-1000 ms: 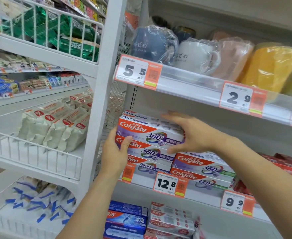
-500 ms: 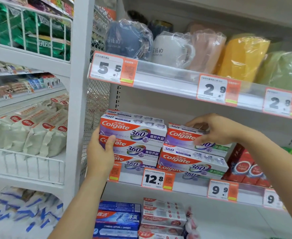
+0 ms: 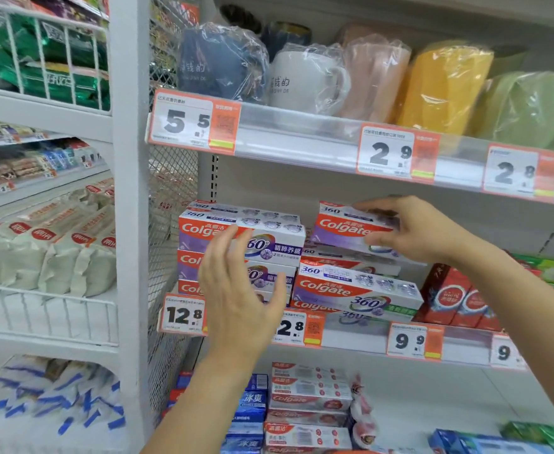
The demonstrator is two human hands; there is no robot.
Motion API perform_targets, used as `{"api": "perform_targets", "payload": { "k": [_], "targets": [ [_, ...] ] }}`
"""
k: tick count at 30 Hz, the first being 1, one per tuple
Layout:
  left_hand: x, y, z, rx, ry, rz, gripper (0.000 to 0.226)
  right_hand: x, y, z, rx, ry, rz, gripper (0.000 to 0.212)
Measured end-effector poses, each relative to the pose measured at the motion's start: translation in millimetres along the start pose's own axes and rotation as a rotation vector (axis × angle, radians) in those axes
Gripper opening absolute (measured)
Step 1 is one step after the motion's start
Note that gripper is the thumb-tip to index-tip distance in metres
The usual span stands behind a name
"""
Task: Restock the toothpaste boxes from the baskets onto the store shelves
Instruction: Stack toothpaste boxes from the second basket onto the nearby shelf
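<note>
Two stacks of Colgate 360 toothpaste boxes stand on the middle shelf (image 3: pixel 351 337). My right hand (image 3: pixel 410 229) grips the top box of the right stack (image 3: pixel 341 229), fingers over its upper edge and thumb under its front. The left stack (image 3: pixel 282 239) sits against the mesh side panel. My left hand (image 3: pixel 236 290) hovers in front of the left stack with fingers spread and relaxed, holding nothing. It hides part of the lower boxes and a price tag.
Wrapped mugs (image 3: pixel 305 80) fill the shelf above. Red toothpaste boxes (image 3: pixel 455 296) stand right of the stacks. More toothpaste boxes (image 3: pixel 308 404) lie on the shelf below. A white upright post (image 3: pixel 128 224) and wire racks with packets (image 3: pixel 46 253) are at left.
My left hand has come off the left end of the left stack and now hovers open in front of it. My right hand stays on the top right box.
</note>
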State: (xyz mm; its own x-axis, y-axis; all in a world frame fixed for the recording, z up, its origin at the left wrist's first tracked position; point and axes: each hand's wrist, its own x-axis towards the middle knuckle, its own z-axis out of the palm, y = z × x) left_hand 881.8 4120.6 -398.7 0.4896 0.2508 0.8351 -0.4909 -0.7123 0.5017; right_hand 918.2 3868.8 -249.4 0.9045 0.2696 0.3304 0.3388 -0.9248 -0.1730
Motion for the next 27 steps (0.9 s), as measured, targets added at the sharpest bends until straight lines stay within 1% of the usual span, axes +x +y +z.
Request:
{"api": "perform_targets", "payload": {
  "k": [2,4,6,8,10,13,15,17,19,20,22,24,27],
  "targets": [
    [-3.0,8.9,10.9,0.032,-0.130,0.104,0.088,-8.3,0.5,-5.2,0.018,0.002,-0.007,0.057],
    [-6.0,14.9,22.4,0.101,-0.214,0.150,0.102,-17.7,0.5,-8.1,0.028,-0.024,-0.011,0.056],
    [-6.2,17.6,32.6,0.166,-0.248,0.143,0.112,-25.7,-0.8,-9.7,0.051,-0.050,-0.010,0.054],
    [-3.1,16.8,41.0,0.198,-0.243,0.120,0.114,-30.4,-3.0,-8.2,0.042,-0.078,-0.017,0.054],
    [-1.2,16.5,47.4,0.214,-0.227,0.103,0.112,-31.5,-5.8,-1.9,0.021,-0.092,-0.037,0.054],
    [-1.8,18.4,55.9,0.221,-0.212,0.088,0.108,-28.5,-9.7,12.6,0.083,-0.101,-0.032,0.053],
    [-2.3,20.1,59.3,0.231,-0.203,0.089,0.105,-25.0,-12.1,21.0,0.034,-0.094,-0.078,0.057],
    [-1.3,20.8,60.2,0.237,-0.192,0.086,0.103,-24.6,-9.9,24.1,-0.156,-0.135,-0.113,0.076],
    [0.4,20.9,60.7,0.225,-0.174,0.081,0.098,-29.9,-4.8,22.9,-0.330,-0.189,-0.083,0.096],
    [2.1,20.9,60.7,0.214,-0.163,0.081,0.093,-33.4,-2.2,23.0,-0.373,-0.192,-0.063,0.101],
    [6.4,19.7,60.0,0.183,-0.132,0.092,0.081,-36.8,2.5,25.9,-0.392,-0.163,-0.051,0.102],
    [10.5,16.1,58.3,0.163,-0.100,0.115,0.070,-34.9,6.2,28.9,-0.365,-0.129,-0.060,0.099],
    [14.4,12.1,55.1,0.144,-0.087,0.132,0.060,-31.3,15.6,30.8,-0.300,-0.078,-0.025,0.094]
  ]
}}
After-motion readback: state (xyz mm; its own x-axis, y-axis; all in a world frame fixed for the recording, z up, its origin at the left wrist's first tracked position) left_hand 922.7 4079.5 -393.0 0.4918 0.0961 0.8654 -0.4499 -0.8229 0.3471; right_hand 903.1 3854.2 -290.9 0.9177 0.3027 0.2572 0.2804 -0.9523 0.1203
